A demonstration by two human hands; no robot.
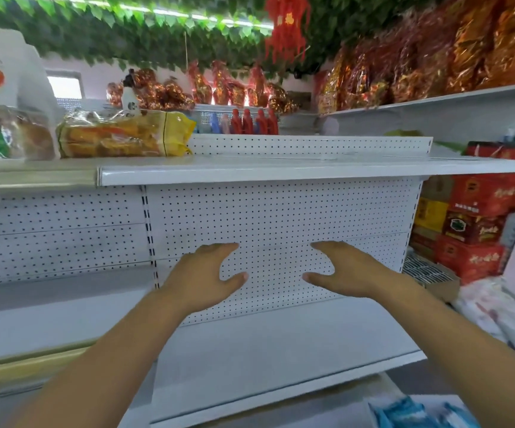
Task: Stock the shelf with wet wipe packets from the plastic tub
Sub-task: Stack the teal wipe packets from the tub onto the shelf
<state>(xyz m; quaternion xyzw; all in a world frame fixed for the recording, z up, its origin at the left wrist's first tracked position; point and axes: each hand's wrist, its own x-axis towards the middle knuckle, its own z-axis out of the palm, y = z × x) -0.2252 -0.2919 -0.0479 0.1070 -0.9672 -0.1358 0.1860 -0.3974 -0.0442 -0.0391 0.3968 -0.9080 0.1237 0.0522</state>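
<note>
Shelf board [281,344] under both hands: white painted metal, smooth, soft sheen. Back panel [281,211] behind L hand [202,274] & R hand [347,270]: same white metal, perforated w/ small holes, matt. Upper shelf [281,173] above the hands: white metal, front lip glossier. Yellow bag [120,139] up & left of L hand: thin plastic film, shiny, crinkled. Foil packs [435,57] high above R hand: red-gold metallic wrap, v. glossy. Red boxes [478,193] right of R hand: printed cardboard, slight sheen. Blue packets [410,412] below R forearm: glossy plastic film, blurred
</note>
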